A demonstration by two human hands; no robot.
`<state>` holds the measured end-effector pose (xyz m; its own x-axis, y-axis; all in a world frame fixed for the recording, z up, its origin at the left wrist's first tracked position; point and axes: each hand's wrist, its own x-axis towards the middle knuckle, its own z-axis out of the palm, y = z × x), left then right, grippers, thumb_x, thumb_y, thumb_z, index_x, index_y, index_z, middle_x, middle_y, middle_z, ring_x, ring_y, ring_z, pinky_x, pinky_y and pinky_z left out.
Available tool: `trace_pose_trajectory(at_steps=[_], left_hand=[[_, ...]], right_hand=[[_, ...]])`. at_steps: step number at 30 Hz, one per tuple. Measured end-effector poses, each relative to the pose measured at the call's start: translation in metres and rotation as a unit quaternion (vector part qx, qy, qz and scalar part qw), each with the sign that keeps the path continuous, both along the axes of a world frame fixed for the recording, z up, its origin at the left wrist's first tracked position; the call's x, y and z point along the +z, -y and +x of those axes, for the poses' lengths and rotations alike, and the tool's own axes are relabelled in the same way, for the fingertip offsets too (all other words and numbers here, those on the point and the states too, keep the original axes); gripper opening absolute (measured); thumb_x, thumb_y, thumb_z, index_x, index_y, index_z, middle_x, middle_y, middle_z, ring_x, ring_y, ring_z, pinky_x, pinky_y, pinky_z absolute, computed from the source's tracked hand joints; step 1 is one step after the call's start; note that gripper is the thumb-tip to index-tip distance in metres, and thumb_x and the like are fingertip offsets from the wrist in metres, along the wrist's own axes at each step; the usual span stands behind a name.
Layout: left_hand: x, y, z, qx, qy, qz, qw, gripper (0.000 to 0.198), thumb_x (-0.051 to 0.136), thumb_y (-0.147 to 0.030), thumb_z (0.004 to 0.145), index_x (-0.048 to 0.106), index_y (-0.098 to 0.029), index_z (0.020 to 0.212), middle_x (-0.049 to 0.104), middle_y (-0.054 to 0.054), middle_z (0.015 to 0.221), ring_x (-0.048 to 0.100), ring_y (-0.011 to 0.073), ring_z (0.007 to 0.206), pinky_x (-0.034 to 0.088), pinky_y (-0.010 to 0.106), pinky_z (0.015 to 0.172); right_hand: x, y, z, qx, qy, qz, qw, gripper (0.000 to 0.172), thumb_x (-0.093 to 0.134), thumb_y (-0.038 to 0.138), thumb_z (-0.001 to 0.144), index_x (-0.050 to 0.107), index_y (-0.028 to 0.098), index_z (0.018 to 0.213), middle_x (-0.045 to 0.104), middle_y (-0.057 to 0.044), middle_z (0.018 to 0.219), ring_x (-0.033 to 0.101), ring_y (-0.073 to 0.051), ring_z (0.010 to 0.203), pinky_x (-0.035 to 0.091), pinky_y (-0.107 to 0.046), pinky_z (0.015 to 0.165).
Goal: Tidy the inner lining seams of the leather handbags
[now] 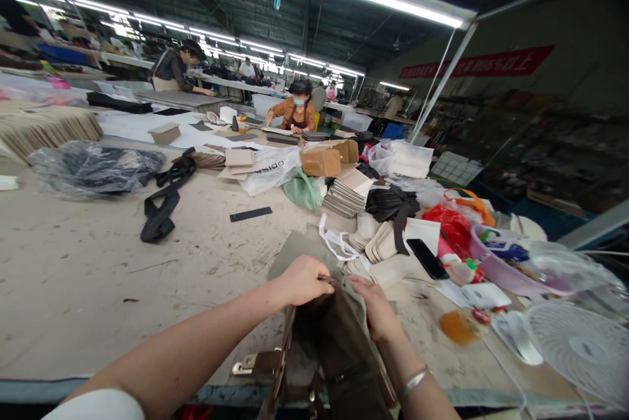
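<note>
A dark olive-brown bag (pixel 344 348) with leather-like straps and metal fittings stands at the table's near edge, its mouth facing me. My left hand (pixel 305 281) is closed on the left part of the bag's far rim, thumb and fingers pinching the edge. On the right part of that rim, my right hand (pixel 376 307) grips the fabric, fingers partly hidden by it. A strap with a metal clasp (pixel 246 364) sticks out to the left of the bag. Under the far rim lies a flat grey-green sheet (pixel 295 251).
A black strap coil (pixel 162 213) and a plastic-wrapped dark bundle (pixel 98 171) lie to the left. On the right are a phone (pixel 426 259), a purple basin (pixel 521 282), an orange drink bottle (pixel 459 327) and a white fan (pixel 584 348). A co-worker (pixel 297 109) sits across the table.
</note>
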<state>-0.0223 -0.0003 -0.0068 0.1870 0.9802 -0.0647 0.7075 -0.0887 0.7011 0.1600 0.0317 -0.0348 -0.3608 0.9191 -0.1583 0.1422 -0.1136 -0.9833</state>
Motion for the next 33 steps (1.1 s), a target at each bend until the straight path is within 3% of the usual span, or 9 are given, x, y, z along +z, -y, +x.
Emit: trace_pose_trajectory(at_steps=[5, 8, 11, 15, 20, 27, 33], left_hand=[[-0.006, -0.003, 0.001, -0.001, -0.003, 0.008, 1.000, 0.020, 0.062, -0.032, 0.069, 0.068, -0.015, 0.061, 0.044, -0.005, 0.045, 0.041, 0.0096, 0.051, 0.025, 0.021, 0.048], [-0.006, -0.003, 0.003, 0.000, -0.004, 0.010, 1.000, 0.021, 0.060, -0.033, 0.069, 0.068, -0.014, 0.062, 0.046, -0.004, 0.046, 0.041, 0.0100, 0.051, 0.026, 0.021, 0.048], [-0.003, -0.003, 0.004, 0.000, -0.003, 0.010, 1.000, 0.021, 0.057, -0.031, 0.069, 0.070, -0.015, 0.064, 0.052, -0.003, 0.049, 0.044, 0.0108, 0.053, 0.027, 0.021, 0.050], [-0.002, -0.002, 0.006, 0.006, -0.001, 0.011, 1.000, 0.020, 0.054, -0.025, 0.065, 0.072, -0.015, 0.066, 0.058, 0.000, 0.052, 0.047, 0.0122, 0.055, 0.029, 0.021, 0.050], [-0.004, 0.000, 0.006, 0.006, 0.006, 0.018, 1.000, 0.021, 0.054, -0.023, 0.064, 0.072, -0.015, 0.069, 0.057, -0.001, 0.053, 0.047, 0.0117, 0.055, 0.028, 0.020, 0.049], [-0.005, 0.003, 0.003, -0.006, -0.002, 0.022, 1.000, 0.020, 0.058, -0.029, 0.069, 0.066, -0.013, 0.061, 0.042, -0.005, 0.048, 0.039, 0.0089, 0.053, 0.024, 0.019, 0.048], [-0.004, 0.000, 0.006, -0.006, -0.008, 0.017, 1.000, 0.021, 0.059, -0.031, 0.069, 0.065, -0.013, 0.060, 0.044, -0.004, 0.048, 0.040, 0.0096, 0.054, 0.025, 0.021, 0.050]], right_hand=[[-0.006, -0.001, 0.019, -0.049, -0.074, -0.016, 0.996, 0.037, 0.062, 0.047, 0.071, 0.071, 0.017, 0.092, 0.072, -0.006, 0.083, 0.065, -0.023, 0.079, 0.050, -0.034, 0.074], [0.008, -0.003, 0.020, -0.010, 0.010, 0.036, 0.999, 0.039, 0.063, 0.042, 0.072, 0.071, 0.017, 0.100, 0.072, -0.006, 0.089, 0.065, -0.023, 0.085, 0.048, -0.034, 0.080], [0.026, -0.003, 0.010, 0.054, 0.128, 0.106, 0.985, 0.024, 0.063, 0.035, 0.070, 0.075, 0.019, 0.082, 0.072, -0.004, 0.079, 0.063, -0.022, 0.079, 0.046, -0.031, 0.075], [0.038, 0.000, -0.008, 0.049, 0.165, 0.145, 0.974, 0.011, 0.060, 0.020, 0.060, 0.069, 0.021, 0.053, 0.061, 0.002, 0.054, 0.053, -0.016, 0.061, 0.038, -0.027, 0.063], [0.025, -0.002, -0.015, 0.002, 0.145, 0.121, 0.982, 0.013, 0.057, 0.019, 0.058, 0.062, 0.019, 0.046, 0.053, 0.003, 0.047, 0.047, -0.014, 0.055, 0.034, -0.026, 0.056], [-0.003, 0.005, 0.003, -0.003, -0.010, -0.015, 1.000, 0.033, 0.056, 0.045, 0.071, 0.069, 0.014, 0.072, 0.066, -0.004, 0.061, 0.061, -0.020, 0.060, 0.046, -0.030, 0.061], [0.004, 0.006, 0.019, -0.029, -0.023, 0.003, 0.999, 0.035, 0.057, 0.047, 0.071, 0.072, 0.016, 0.078, 0.070, -0.005, 0.070, 0.064, -0.022, 0.069, 0.048, -0.032, 0.070]])
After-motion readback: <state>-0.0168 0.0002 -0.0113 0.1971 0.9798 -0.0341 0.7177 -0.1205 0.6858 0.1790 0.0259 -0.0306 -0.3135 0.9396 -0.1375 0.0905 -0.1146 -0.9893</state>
